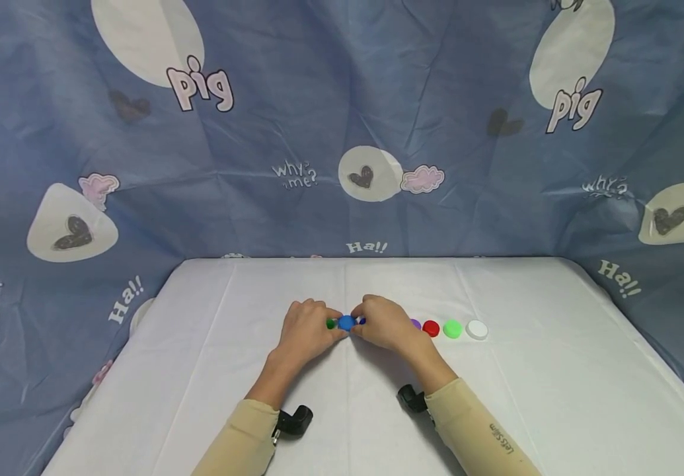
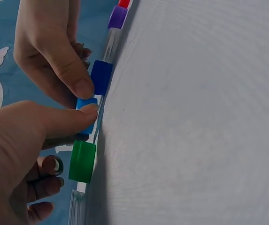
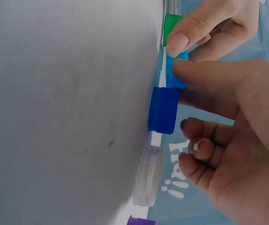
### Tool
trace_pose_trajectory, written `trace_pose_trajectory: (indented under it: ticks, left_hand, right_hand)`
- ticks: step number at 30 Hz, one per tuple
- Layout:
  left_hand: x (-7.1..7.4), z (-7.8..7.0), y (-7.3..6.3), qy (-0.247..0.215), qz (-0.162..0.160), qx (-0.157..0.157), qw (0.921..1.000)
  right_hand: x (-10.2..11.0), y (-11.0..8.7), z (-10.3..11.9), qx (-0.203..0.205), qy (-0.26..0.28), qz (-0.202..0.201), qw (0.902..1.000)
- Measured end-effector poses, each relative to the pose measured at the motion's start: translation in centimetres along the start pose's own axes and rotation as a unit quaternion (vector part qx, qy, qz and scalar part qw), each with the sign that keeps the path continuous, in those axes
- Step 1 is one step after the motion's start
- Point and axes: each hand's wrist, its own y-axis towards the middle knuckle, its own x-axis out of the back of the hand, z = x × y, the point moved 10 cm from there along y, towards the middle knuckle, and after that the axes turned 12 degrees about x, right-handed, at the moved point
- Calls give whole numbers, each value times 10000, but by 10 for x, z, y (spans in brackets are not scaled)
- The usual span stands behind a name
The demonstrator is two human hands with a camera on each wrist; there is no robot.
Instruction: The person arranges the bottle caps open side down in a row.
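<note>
A light blue cap (image 1: 347, 322) sits in a row of caps on the white table. My left hand (image 1: 310, 328) pinches it from the left with thumb and fingers. From the right, the right hand (image 1: 384, 322) pinches the same cap, its thumb close to the left thumb. Next to it on the left is a green cap (image 2: 82, 161), partly under the left hand in the head view. On the other side stands a dark blue cap (image 3: 163, 110), beneath the right hand's curled loose fingers. Neither wrist view shows the fingertips behind the light blue cap.
Beyond the dark blue cap come a clear ribbed cap (image 3: 147, 178) and a purple cap (image 2: 118, 17). Farther right lie a red cap (image 1: 431, 328), a bright green cap (image 1: 453, 329) and a white cap (image 1: 477, 330). Another clear ribbed cap (image 2: 77, 208) is left of the green one.
</note>
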Motion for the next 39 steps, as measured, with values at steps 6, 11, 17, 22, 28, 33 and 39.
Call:
trace_pose_trajectory:
  ticks: [6, 11, 17, 22, 28, 33, 39]
  left_hand:
    - [-1, 0, -1, 30, 63, 14, 10000]
    - [0, 0, -3, 2, 57, 20, 10000]
    - [0, 0, -2, 181, 117, 12, 9998]
    - [7, 5, -1, 303, 265, 117, 9991]
    - [16, 25, -3, 359, 408, 306, 9981]
    - [17, 36, -4, 337, 451, 384, 9977]
    - [13, 33, -5, 155, 450, 247, 9986]
  right_hand:
    - [-1, -1, 1, 19, -163, -8, 9999]
    - [-1, -1, 2, 39, -138, -2, 9999]
    - [4, -1, 4, 95, -243, -55, 9996]
    - [5, 1, 7, 46, -91, -40, 9999]
    - [-1, 10, 16, 79, 223, 28, 9997]
    - [-5, 19, 25, 218, 216, 67, 9995]
    - [-9, 24, 34, 385, 55, 86, 9992]
